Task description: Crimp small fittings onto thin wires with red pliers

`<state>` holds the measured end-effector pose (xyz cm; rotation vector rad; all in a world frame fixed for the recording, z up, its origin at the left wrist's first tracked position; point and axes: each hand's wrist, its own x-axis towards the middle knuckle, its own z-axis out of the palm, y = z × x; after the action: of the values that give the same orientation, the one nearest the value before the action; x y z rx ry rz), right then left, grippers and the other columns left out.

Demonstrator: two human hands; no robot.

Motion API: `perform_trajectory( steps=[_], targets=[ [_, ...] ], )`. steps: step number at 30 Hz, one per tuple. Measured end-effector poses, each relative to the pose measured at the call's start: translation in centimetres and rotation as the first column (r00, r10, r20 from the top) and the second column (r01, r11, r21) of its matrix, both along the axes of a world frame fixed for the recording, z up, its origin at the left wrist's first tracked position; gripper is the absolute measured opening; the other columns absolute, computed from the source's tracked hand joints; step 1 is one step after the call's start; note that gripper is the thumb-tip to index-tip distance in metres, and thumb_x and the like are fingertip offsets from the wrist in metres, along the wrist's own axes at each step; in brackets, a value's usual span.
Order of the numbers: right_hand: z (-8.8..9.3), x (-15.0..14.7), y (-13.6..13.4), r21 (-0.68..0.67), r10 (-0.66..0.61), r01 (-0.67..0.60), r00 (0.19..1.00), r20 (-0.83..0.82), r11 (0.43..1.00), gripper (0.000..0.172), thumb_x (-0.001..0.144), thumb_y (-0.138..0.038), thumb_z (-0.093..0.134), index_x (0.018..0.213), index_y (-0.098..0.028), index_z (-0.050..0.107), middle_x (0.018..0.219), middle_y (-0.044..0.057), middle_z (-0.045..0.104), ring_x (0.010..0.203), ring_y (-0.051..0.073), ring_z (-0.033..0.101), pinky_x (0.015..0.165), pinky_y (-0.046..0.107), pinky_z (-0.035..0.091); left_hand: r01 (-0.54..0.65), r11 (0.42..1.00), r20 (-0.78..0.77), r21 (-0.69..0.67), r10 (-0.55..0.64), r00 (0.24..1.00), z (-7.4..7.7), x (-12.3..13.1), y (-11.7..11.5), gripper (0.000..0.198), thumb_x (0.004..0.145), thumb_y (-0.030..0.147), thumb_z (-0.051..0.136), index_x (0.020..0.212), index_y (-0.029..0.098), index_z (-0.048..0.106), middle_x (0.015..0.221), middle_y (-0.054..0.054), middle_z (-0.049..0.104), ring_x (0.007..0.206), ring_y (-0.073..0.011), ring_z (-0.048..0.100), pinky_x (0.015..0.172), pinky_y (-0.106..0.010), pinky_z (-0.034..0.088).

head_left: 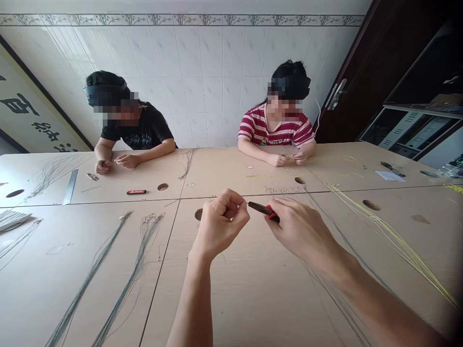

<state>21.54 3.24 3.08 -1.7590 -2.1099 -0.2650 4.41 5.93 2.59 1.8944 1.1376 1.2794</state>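
Observation:
My left hand (221, 220) is curled into a fist above the middle of the table, fingers pinched on something too small to make out. Just to its right, my right hand (294, 226) grips small pliers (264, 209) with red handles, whose dark jaws point left at the left hand's fingers. A bundle of thin grey wires (327, 284) runs under my right forearm towards the near edge.
Light wooden tables (253, 289) with round holes carry grey wire bundles (126, 274) on the left and yellow wires (398, 241) on the right. Two people sit opposite, handling wires. A metal ruler (70, 185), a red-black object (136, 192) and another tool (392, 168) lie about.

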Motion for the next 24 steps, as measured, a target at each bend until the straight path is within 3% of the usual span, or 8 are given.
perform_trajectory(
  steps=[7, 18, 24],
  targets=[
    [0.2, 0.0, 0.0, -0.084, -0.06, 0.063, 0.997, 0.042, 0.995, 0.021, 0.083, -0.022, 0.053, 0.064, -0.021, 0.047, 0.059, 0.001, 0.055, 0.053, 0.015, 0.048, 0.046, 0.027, 0.019, 0.037, 0.999, -0.003, -0.037, -0.037, 0.999, 0.5, 0.0, -0.2, 0.011, 0.078, 0.017, 0.054, 0.069, 0.02, 0.049, 0.051, 0.008, 0.033, 0.047, -0.0067, 0.026, 0.045, -0.02, 0.028],
    [0.9, -0.2, -0.1, -0.232, -0.102, 0.125, 0.989, 0.109, 0.965, 0.026, 0.089, -0.027, 0.049, 0.064, -0.02, 0.053, 0.057, 0.0, 0.055, 0.05, 0.013, 0.042, 0.047, 0.026, 0.016, 0.036, 0.999, 0.03, 0.026, -0.036, 0.999, -0.4, 0.0, 0.1, 0.012, 0.08, 0.016, 0.055, 0.07, 0.019, 0.051, 0.051, 0.008, 0.033, 0.045, -0.0052, 0.025, 0.043, -0.017, 0.026],
    [1.2, 0.4, -0.1, -0.252, -0.108, 0.132, 0.989, 0.106, 0.959, 0.032, 0.091, -0.034, 0.047, 0.062, -0.02, 0.049, 0.055, -0.001, 0.053, 0.05, 0.013, 0.035, 0.048, 0.026, 0.017, 0.166, 0.982, 0.043, -0.086, -0.163, 0.986, -0.2, -0.8, 0.4, 0.006, 0.083, 0.024, 0.06, 0.083, 0.018, 0.062, 0.056, 0.006, 0.042, 0.05, -0.0064, 0.035, 0.047, -0.018, 0.033]
  ],
)
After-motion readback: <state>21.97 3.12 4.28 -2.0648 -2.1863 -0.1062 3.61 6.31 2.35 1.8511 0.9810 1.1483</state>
